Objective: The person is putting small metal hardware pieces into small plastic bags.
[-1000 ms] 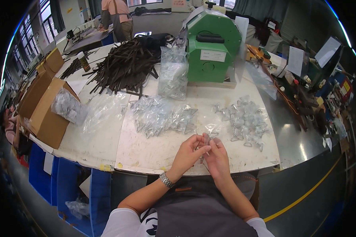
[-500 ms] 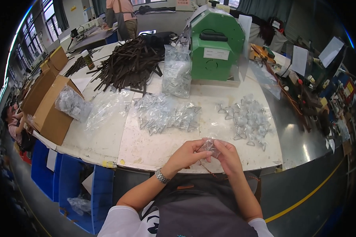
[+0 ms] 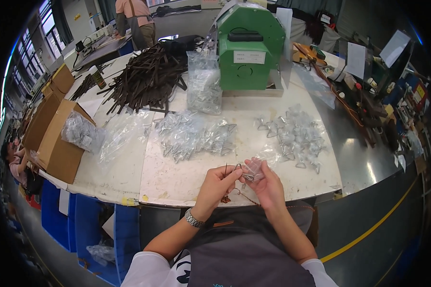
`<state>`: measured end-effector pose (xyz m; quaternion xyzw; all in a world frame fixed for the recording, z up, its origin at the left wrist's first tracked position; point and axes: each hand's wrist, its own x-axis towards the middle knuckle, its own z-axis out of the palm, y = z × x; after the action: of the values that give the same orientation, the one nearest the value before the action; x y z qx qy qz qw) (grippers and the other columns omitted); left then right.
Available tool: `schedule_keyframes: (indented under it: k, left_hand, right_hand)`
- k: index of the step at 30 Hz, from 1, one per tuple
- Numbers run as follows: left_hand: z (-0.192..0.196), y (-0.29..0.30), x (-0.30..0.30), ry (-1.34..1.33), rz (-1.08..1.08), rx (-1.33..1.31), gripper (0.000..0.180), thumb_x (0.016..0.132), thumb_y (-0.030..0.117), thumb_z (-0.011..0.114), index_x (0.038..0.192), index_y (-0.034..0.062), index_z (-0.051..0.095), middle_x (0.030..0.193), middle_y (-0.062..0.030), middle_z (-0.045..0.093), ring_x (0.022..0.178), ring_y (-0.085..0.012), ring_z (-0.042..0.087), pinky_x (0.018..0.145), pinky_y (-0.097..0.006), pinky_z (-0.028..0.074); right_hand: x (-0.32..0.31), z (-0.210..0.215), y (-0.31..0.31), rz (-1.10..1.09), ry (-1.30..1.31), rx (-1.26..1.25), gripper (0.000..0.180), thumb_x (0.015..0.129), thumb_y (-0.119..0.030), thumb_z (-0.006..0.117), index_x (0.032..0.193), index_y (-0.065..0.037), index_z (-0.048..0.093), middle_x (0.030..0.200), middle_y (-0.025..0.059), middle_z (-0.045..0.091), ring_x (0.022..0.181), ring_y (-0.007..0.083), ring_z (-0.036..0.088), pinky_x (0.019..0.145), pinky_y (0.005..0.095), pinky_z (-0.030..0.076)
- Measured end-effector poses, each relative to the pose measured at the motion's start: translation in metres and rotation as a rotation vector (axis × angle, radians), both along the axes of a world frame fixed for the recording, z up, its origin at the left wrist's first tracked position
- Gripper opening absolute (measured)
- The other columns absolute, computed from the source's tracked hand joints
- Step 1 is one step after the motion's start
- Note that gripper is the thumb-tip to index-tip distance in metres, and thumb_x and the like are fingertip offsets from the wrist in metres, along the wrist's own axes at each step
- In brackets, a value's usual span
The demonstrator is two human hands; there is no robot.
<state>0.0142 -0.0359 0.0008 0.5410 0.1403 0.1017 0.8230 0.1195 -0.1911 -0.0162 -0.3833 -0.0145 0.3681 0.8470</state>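
Close together over the table's near edge, both hands are at work on small parts. My left hand pinches a wire-like metal ring between thumb and fingers. A thin dark pointed tool sticks up from the same hand, its kind unclear. My right hand holds a small clear plastic bag, its fingers curled around it. Another piece of metal shows at the bag's lower edge. An orange-brown cord hangs below the hands. Ahead lie a left pile of bagged metal rings and a right pile.
A green machine stands at the back, beside a full clear bag. Dark strips are heaped at the back left, near an open cardboard box. Blue bins stand below the table's left edge. Another person stands far off.
My hands have moved slightly apart and left. The metal ring and pointed tool now show at my left hand, and the plastic bag is more open to view in my right. The whole view shifted slightly.
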Motion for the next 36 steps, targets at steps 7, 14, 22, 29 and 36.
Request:
schedule_keyframes:
  k: [7, 14, 22, 29, 36]
  left_hand:
    - [0.003, -0.008, -0.005, 0.033, 0.160, 0.130, 0.025, 0.106, 0.019, 0.068, 0.117, -0.0009, 0.077, 0.090, -0.0013, 0.077, 0.058, 0.0012, 0.042, 0.051, -0.018, 0.034]
    - [0.008, -0.017, -0.006, 0.030, 0.206, 0.101, 0.020, 0.106, 0.015, 0.067, 0.112, -0.0030, 0.074, 0.090, -0.0043, 0.078, 0.056, 0.0010, 0.043, 0.050, -0.018, 0.035]
    - [-0.014, -0.020, 0.002, -0.020, 0.204, 0.654, 0.027, 0.104, 0.018, 0.069, 0.087, -0.0020, 0.074, 0.071, 0.0004, 0.067, 0.062, -0.0057, 0.054, 0.057, -0.027, 0.043]
    - [0.022, 0.026, -0.009, 0.186, -0.128, 0.344, 0.026, 0.104, 0.023, 0.069, 0.095, 0.0004, 0.078, 0.070, 0.0015, 0.066, 0.059, -0.0036, 0.051, 0.054, -0.022, 0.042]
    - [0.023, 0.029, -0.007, 0.092, -0.386, 0.193, 0.020, 0.103, 0.020, 0.070, 0.115, 0.0040, 0.072, 0.082, 0.0008, 0.073, 0.063, -0.0034, 0.067, 0.045, -0.017, 0.039]
  right_hand:
    - [-0.004, 0.003, 0.002, 0.023, 0.020, 0.017, 0.047, 0.114, -0.036, 0.052, 0.143, 0.000, 0.056, 0.139, 0.0199, 0.068, 0.128, 0.0331, 0.067, 0.107, 0.0472, 0.056]
    - [-0.012, 0.008, 0.004, 0.075, -0.032, 0.021, 0.048, 0.115, -0.034, 0.050, 0.148, -0.001, 0.052, 0.144, 0.0198, 0.065, 0.127, 0.0288, 0.068, 0.109, 0.0448, 0.054]
    - [-0.035, 0.006, 0.011, 0.035, -0.151, 0.034, 0.045, 0.114, -0.024, 0.053, 0.149, 0.002, 0.051, 0.146, 0.0197, 0.063, 0.129, 0.0247, 0.065, 0.112, 0.0395, 0.052]
    - [-0.008, 0.003, -0.005, 0.056, -0.189, 0.006, 0.049, 0.111, -0.024, 0.059, 0.150, 0.003, 0.049, 0.127, 0.0182, 0.072, 0.107, 0.0225, 0.072, 0.094, 0.0390, 0.060]
    - [-0.011, 0.016, -0.011, 0.645, -0.431, -0.071, 0.043, 0.109, -0.017, 0.058, 0.148, -0.003, 0.048, 0.104, 0.0107, 0.075, 0.078, 0.0088, 0.068, 0.063, 0.0233, 0.053]
